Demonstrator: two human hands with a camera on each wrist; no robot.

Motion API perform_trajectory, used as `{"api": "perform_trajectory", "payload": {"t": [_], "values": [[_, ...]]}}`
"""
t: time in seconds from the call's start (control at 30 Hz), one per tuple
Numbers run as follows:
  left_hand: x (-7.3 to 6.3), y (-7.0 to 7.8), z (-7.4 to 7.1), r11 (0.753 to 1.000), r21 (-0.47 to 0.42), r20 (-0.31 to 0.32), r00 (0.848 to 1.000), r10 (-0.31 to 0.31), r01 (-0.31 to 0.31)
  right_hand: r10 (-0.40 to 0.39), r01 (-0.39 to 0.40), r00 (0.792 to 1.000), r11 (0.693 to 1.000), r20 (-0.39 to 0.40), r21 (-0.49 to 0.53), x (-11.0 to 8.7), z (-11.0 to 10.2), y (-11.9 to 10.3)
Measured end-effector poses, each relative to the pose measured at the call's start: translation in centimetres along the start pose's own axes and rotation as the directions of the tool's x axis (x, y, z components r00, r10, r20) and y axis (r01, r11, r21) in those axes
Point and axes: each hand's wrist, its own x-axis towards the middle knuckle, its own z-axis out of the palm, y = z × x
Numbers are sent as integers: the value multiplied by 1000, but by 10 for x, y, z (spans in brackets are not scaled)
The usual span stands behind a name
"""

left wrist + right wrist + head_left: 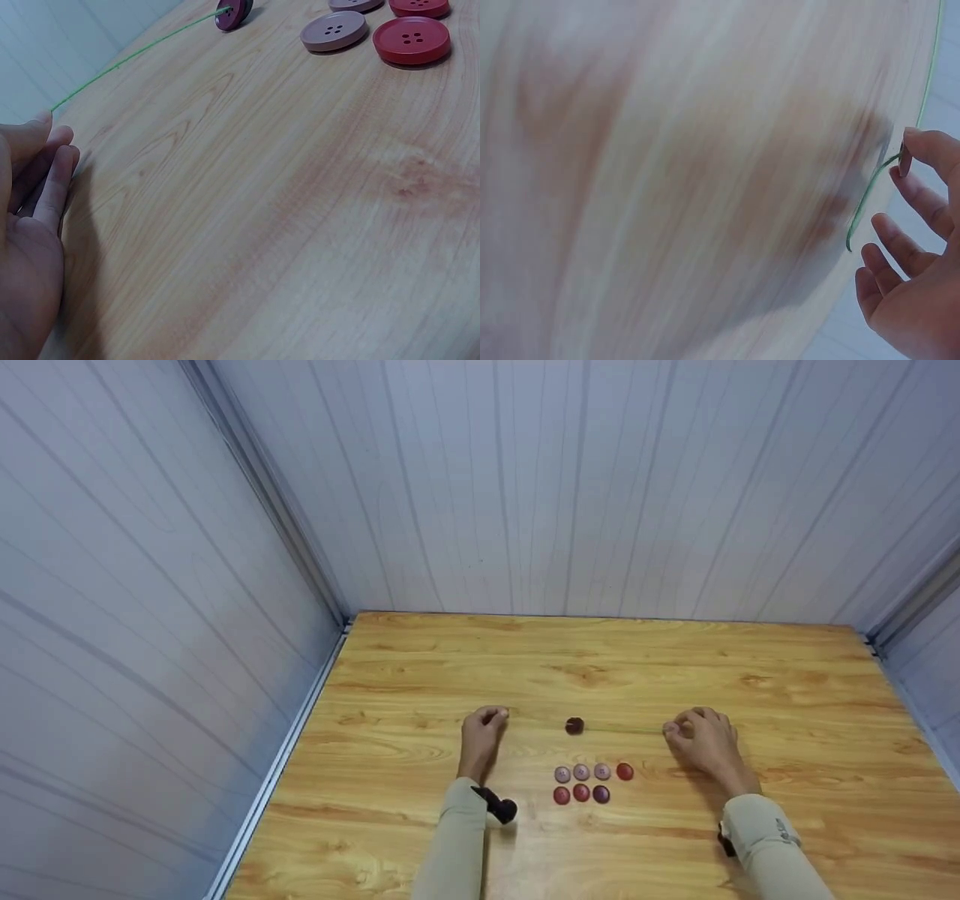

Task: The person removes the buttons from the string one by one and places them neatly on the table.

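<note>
A thin green string (pixel 135 55) runs between my two hands, held above or along the tabletop. Its one end is pinched between the thumb and forefinger of my left hand (pixel 480 739). On the other side my right hand (pixel 706 741) pinches it too, and a short loose tail of string (pixel 861 201) hangs past those fingertips. About midway, a dark purple button (pixel 231 13) stands on edge with the string through a hole. Behind it another dark piece partly shows; how many are strung I cannot tell.
Nearer the body lie loose buttons in two rows: several mauve ones (pixel 581 772), several red ones (pixel 581 793) and a dark purple one (pixel 601 793). They rest flat on the wood-grain table (pixel 420 675). Pale panel walls (pixel 480 495) enclose its back and sides.
</note>
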Motion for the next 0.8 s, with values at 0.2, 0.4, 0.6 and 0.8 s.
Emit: {"api": "perform_trajectory", "payload": {"t": [0.2,0.4,0.6,0.8], "values": [[0,0,-1,999,34,-3,1000,7,-7,34,-34,999,999,8,3,-2,-4,5],[1,0,-2,997,76,-4,1000,27,-26,50,-50,999,999,10,-6,-3,-6,10],[2,0,-1,995,97,-19,1000,22,-20,59,-59,998,998,4,-16,-6,-7,15],[2,0,0,998,67,-19,1000,4,-3,66,-66,998,998,-1,9,-9,-11,19]]}}
